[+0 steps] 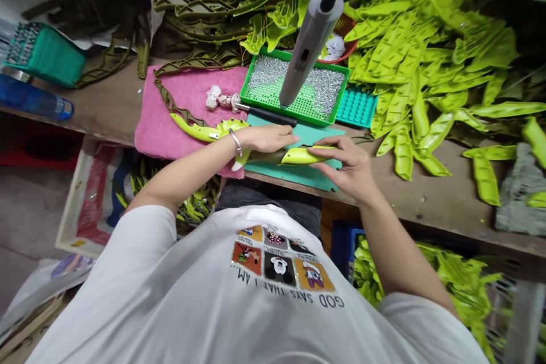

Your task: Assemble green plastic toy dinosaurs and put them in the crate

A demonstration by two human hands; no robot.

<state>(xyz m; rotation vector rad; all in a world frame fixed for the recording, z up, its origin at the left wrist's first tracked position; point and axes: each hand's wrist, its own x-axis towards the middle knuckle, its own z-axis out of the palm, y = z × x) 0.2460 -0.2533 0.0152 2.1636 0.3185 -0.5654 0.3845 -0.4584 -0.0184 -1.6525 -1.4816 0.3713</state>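
Note:
A curved toy bow of olive and lime-green plastic lies along the bench edge, its lime-green grip section [191, 128] on the pink cloth. My left hand [267, 139], with a silver bangle, holds the bow near its middle; the fingers reach fairly straight along its far side and the thumb is hidden. My right hand [347, 165] pinches a lime-green shell piece [301, 156] lying along the bow's right limb, thumb on the near side, fingers on the far side. A grey electric screwdriver [305, 51] hangs tip down just beyond my hands.
Behind the bow is a green tray [336, 118] of small screws, with a black-handled tool [273, 115] before it. A teal mat [315, 178] and pink cloth [156, 125] cover the bench. Lime-green shells [405, 91] pile up right; olive bow parts [213, 5] lie behind.

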